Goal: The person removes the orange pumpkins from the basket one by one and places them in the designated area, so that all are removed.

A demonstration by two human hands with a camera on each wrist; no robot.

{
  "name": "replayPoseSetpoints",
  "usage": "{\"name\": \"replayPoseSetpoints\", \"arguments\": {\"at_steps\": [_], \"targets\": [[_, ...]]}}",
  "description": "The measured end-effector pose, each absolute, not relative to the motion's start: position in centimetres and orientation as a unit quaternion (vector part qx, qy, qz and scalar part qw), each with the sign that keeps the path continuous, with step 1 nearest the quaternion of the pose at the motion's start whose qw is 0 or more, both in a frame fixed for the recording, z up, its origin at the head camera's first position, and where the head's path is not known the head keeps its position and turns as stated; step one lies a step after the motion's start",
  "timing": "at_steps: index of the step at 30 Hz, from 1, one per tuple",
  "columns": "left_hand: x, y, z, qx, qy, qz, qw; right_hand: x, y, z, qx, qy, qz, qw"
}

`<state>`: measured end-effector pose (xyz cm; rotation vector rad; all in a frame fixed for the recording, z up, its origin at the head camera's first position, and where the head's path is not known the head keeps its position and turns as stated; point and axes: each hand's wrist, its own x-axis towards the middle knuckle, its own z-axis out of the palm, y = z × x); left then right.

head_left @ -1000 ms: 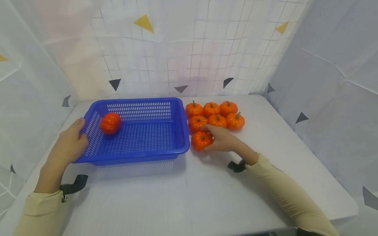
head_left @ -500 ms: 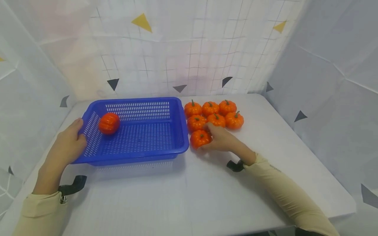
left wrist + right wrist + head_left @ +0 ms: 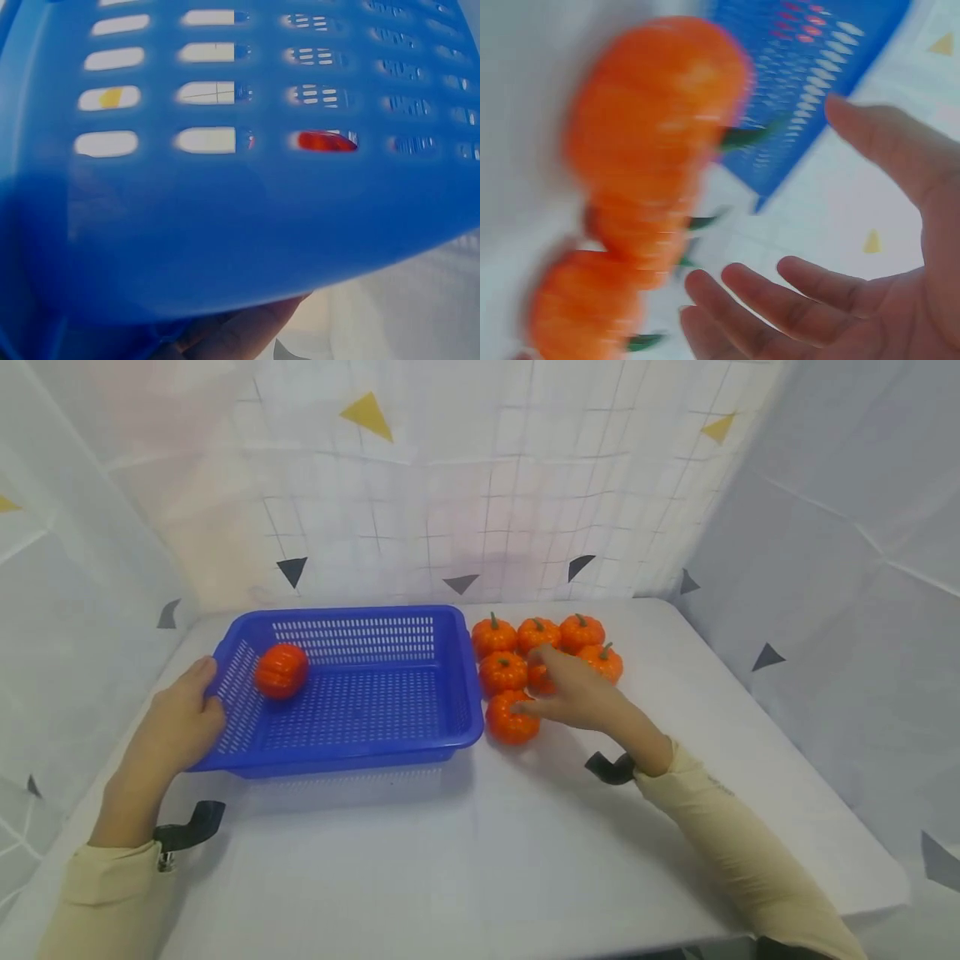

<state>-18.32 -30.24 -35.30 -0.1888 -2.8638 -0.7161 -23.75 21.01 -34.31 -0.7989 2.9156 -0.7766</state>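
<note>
My left hand grips the left rim of a blue plastic basket; in the left wrist view the fingers show under its slotted wall. Inside the basket, at the left, lies a red-orange ribbed vegetable or fruit. Right of the basket sit several small orange pumpkins with green stems. My right hand hovers over them with fingers spread and thumb apart, holding nothing. Nearest to it is the front pumpkin; the hand partly covers another pumpkin behind. The right wrist view shows the pumpkins blurred.
Everything stands on a white table. White patterned sheets hang behind it and along both sides, with the back sheet close behind the basket. The basket's right wall is close beside the pumpkins.
My right hand has let go of the front pumpkin and lifted slightly up and right. That pumpkin stays on the table. My left hand and the basket have not moved.
</note>
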Motion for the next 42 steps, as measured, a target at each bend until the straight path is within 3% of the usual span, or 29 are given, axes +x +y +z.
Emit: {"name": "replayPoseSetpoints", "arguments": {"at_steps": [7,17,23,29,42], "targets": [[-18.2,-30.4,-35.1,-0.059,-0.964,-0.242,0.091,-22.9,17.8,-29.4,-0.328,0.901,-0.277,-0.057],[-18.0,-30.4,-35.2,-0.055,-0.962,-0.248,0.101,-23.4,10.0,-24.2,-0.403,0.891,-0.207,-0.03],[-18.2,-30.5,-35.2,-0.056,-0.961,-0.252,0.102,-25.8,4.5,-23.9,-0.451,0.878,-0.158,-0.006],[-18.2,-29.9,-35.6,-0.052,-0.961,-0.258,0.086,-27.4,-0.4,-25.1,-0.448,0.877,-0.165,0.051],[-18.2,-29.5,-35.2,-0.046,-0.963,-0.248,0.09,-30.4,-8.1,-28.2,-0.42,0.886,-0.164,0.106]]}}
